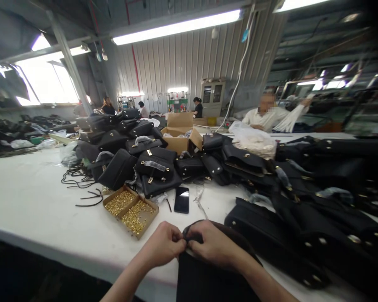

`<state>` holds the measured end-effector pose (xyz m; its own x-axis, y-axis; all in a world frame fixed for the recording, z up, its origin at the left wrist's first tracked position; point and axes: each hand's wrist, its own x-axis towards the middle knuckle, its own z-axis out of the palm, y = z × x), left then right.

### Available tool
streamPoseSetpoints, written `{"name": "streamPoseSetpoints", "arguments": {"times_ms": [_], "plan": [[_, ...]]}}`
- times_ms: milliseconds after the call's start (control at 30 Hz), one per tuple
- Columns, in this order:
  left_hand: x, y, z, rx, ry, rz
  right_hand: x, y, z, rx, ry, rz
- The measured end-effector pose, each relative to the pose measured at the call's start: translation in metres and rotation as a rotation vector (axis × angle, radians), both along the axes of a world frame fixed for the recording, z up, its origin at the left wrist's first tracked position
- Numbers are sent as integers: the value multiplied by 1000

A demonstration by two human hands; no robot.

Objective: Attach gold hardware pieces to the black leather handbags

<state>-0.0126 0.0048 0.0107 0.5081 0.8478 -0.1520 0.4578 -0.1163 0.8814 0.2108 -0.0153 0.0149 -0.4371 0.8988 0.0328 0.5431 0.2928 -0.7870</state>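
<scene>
A black bag (214, 279) lies at the table's front edge, below and between my hands. My left hand (166, 245) is closed in a pinch at the bag's upper left corner. My right hand (208, 243) has its fingers bent round the bag's edge beside it, and the fingertips of both hands nearly meet. Whatever small part may be between the fingertips is hidden. Left of my hands sits a two-part cardboard tray (128, 208) of small gold metal pieces. A black phone (182, 200) lies just beyond my hands.
Black handbags (159, 165) are heaped across the white table (25, 193), with more bags (280, 230) at the right. An open cardboard box (178, 144), a plastic bag (253, 140) and black cords (91, 198) lie around them. A person in white (271, 117) sits across the table.
</scene>
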Motion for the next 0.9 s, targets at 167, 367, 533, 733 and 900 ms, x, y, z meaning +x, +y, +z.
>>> {"name": "streamPoseSetpoints", "arguments": {"times_ms": [167, 367, 533, 733, 900], "plan": [[11, -1, -8, 174, 88, 76, -4, 1, 2, 64, -21, -9], [19, 0, -21, 268, 70, 151, 5, -3, 10, 73, -127, -33], [17, -2, -27, 179, -42, 192, 34, -25, 12, 118, -403, -211], [13, -2, -30, 170, -106, 181, 60, -51, 6, 147, -415, -212], [16, -1, -26, 202, -81, 120, 76, -52, 22, 118, -292, -72]]}}
